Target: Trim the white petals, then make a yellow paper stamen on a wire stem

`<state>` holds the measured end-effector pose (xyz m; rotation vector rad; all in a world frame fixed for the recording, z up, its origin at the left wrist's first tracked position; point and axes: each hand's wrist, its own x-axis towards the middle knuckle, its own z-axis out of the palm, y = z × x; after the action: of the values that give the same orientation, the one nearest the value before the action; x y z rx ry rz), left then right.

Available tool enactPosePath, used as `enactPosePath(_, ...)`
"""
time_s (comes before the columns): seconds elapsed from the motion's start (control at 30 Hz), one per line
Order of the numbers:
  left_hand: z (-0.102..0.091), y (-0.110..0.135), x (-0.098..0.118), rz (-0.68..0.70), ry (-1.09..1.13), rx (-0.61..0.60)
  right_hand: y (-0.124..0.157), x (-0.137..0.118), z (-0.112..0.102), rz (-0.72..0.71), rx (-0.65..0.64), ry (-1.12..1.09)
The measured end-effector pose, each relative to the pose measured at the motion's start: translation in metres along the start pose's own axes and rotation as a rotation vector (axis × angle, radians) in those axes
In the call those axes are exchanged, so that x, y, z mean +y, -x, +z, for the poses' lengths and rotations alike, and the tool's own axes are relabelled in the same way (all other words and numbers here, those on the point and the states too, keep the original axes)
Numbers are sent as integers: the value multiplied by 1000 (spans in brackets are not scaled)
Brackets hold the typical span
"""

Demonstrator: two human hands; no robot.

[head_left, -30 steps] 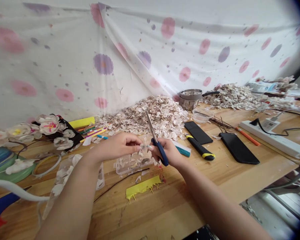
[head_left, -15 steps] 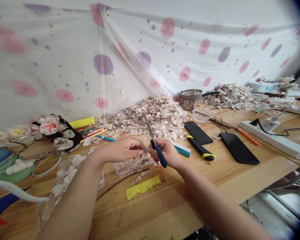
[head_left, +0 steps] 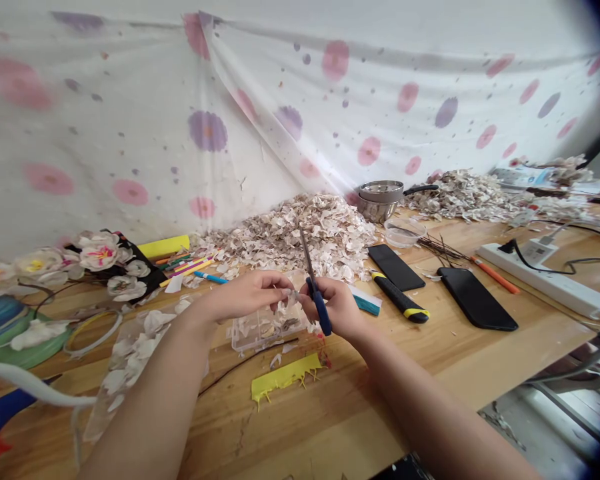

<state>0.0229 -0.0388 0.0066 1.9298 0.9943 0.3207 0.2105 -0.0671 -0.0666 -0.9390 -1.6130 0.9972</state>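
My right hand (head_left: 337,308) is closed round the blue handles of a pair of scissors (head_left: 314,283), whose blades point up and away from me. My left hand (head_left: 247,293) pinches a small pale piece (head_left: 291,294) between thumb and fingers, right against the right hand's fingertips. Both hands hover over a clear plastic box (head_left: 265,330) of pale scraps on the wooden table (head_left: 430,360). A fringed yellow paper strip (head_left: 285,377) lies just in front of the box.
A big heap of pale petal scraps (head_left: 300,230) lies behind the hands. Two black phones (head_left: 396,265) (head_left: 477,297), a yellow-black knife (head_left: 400,304), a steel pot (head_left: 380,199), a power strip (head_left: 545,277), pens (head_left: 190,267) and paper flowers (head_left: 97,257) surround them.
The scissors have tipped slightly more upright and both hands have shifted a little right and closer together; the pale piece stays pinched in the left hand.
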Motion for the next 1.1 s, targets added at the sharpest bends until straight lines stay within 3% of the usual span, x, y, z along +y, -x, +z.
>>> enactPosePath(0.23, 5, 4, 10, -63, 159, 73, -1, 5, -3, -79, 162, 73)
enactPosePath(0.37, 14, 0, 8, -72, 199, 44, 0, 11, -5, -82, 221, 107)
enactPosePath(0.47, 20, -6, 5, -50, 199, 97, 1, 11, -5, -70, 249, 115)
enactPosePath(0.63, 19, -3, 14, 13, 164, 206, -4, 4, -6, 3, 251, -50)
enactPosePath(0.9, 7, 15, 28, 102, 48, 455, -4, 10, -8, -55, 52, -65)
enactPosePath(1.1, 1, 17, 26, 183, 17, 469, 1, 1, -1, -74, -305, -86)
